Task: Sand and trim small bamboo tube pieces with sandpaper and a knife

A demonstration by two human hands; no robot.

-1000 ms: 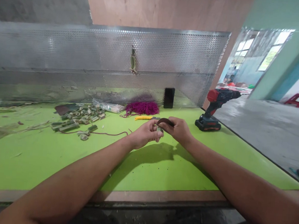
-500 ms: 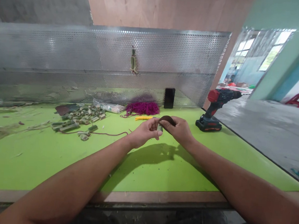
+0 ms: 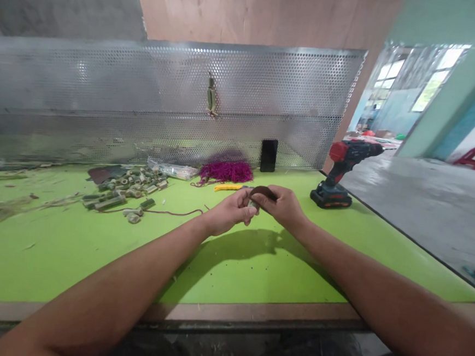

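Two-handed, pinching a short green bamboo piece (image 3: 253, 204) against a dark curved strip (image 3: 264, 191) just above the green workbench (image 3: 91, 260), left hand (image 3: 230, 213) closed on the piece, right hand (image 3: 284, 206) closed on the strip, any loosening pinch risking the piece dropping and rolling toward the scattered bamboo offcuts (image 3: 123, 188).

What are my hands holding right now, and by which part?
Your left hand pinches a short greenish piece in its fingertips, mostly hidden, so the exact spot is unclear. Your right hand holds a dark curved strip by one end.
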